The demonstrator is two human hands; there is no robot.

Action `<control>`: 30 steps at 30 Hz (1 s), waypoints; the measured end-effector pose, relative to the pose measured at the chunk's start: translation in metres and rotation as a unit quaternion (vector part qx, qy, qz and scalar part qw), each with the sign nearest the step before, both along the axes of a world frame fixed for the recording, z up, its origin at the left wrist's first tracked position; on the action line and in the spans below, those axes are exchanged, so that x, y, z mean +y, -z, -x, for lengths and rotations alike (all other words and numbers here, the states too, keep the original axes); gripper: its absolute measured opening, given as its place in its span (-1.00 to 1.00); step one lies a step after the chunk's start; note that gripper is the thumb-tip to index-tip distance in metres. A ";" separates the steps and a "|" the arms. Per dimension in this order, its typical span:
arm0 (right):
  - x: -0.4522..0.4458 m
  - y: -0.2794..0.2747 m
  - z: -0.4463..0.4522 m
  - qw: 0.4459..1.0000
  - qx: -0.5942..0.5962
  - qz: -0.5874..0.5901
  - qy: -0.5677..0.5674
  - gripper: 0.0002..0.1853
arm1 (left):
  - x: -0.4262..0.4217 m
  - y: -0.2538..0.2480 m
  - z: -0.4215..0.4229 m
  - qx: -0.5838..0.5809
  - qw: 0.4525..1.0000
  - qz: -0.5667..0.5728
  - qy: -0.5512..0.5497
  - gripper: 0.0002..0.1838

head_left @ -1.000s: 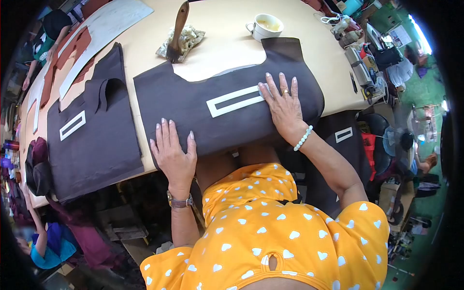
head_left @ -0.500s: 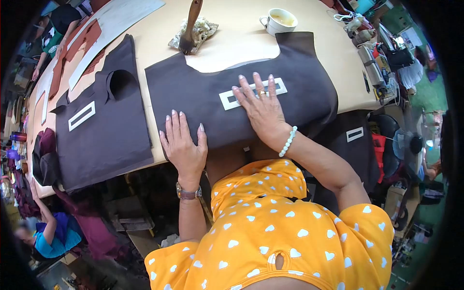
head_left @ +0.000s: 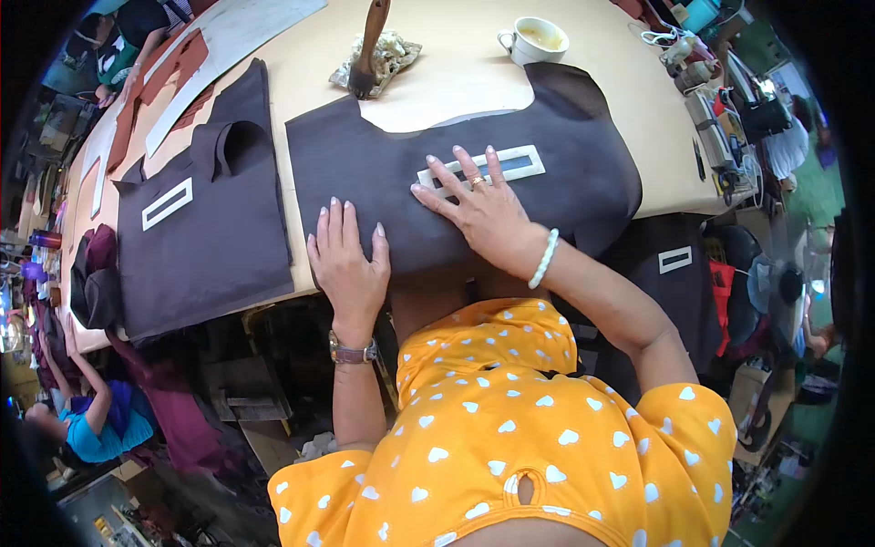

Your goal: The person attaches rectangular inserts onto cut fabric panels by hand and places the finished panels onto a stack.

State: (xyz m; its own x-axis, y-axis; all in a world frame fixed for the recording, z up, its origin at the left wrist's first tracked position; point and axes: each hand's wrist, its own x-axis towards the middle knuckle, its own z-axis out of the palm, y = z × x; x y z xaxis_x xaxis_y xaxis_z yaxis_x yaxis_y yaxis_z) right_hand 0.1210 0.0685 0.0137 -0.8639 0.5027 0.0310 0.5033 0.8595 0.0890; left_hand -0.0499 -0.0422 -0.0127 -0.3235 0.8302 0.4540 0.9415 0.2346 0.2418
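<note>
A dark fabric piece (head_left: 365, 155) lies across the table's near edge in front of me. On it sits a white rectangular frame (head_left: 524, 161) with a slot through its middle. My right hand (head_left: 488, 214) rests with spread fingers over the left end of this frame. Flat on the fabric's lower left part lies my left hand (head_left: 349, 264), thumb apart from the fingers. To the left is a second dark piece (head_left: 210, 255) with a curled flap and its own white frame (head_left: 168, 204). Neither hand grasps anything.
A brush (head_left: 367, 59) stands on a crusted lump (head_left: 401, 56) beyond the fabric, with a white cup (head_left: 535, 41) farther right. Reddish pieces (head_left: 137, 105) lie at the back left. People are at the left (head_left: 100, 415) and upper left. Tools line the right edge.
My right hand has slid left along the white frame, from its right end to its left end. My left hand stays on the fabric. The view has shifted slightly.
</note>
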 end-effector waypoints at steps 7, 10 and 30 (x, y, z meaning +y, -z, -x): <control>0.052 -0.022 -0.072 0.927 0.342 0.147 0.052 -0.27 | 0.013 -0.008 0.032 -0.017 0.989 -0.002 -0.144 -0.47; 0.088 -0.001 -0.125 0.910 0.306 -0.073 0.271 -0.27 | 0.020 -0.012 0.036 -0.076 0.984 -0.008 -0.162 -0.56; 0.138 -0.010 -0.145 0.775 0.462 0.054 0.427 -0.29 | 0.033 -0.058 0.063 -0.531 0.839 -0.096 0.075 -0.52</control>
